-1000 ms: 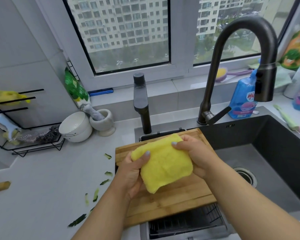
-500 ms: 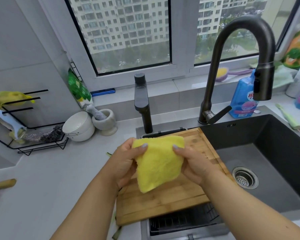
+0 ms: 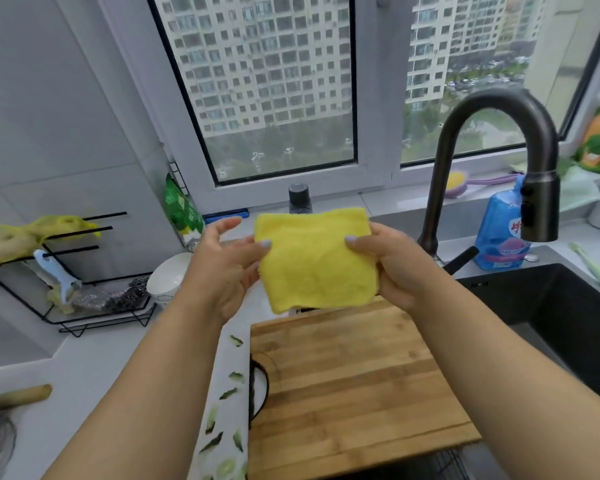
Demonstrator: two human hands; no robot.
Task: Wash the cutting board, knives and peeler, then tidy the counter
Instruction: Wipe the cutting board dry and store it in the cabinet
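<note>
Two hands hold a folded yellow cloth (image 3: 314,258) up at centre frame, above the far edge of the cutting board (image 3: 354,386). Left hand (image 3: 222,268) pinches the cloth's left edge with thumb on front, other fingers spread loosely behind; right hand (image 3: 392,265) grips the right edge, thumb on front, fingers curled behind. Held square and taut like this, probably to fold or ready it for wiping. Board lies flat at lower centre, bridging the sink (image 3: 551,306) rim, so rinse water would likely drain into the basin. Green peel scraps (image 3: 227,393) dot the counter strip just left of the board, not yet cleared. Peeler (image 3: 58,271) sits in the wire rack (image 3: 84,317) at middle left. Faucet (image 3: 499,161) arches at upper right, blue soap bottle (image 3: 499,237) behind it. No knives seen.
</note>
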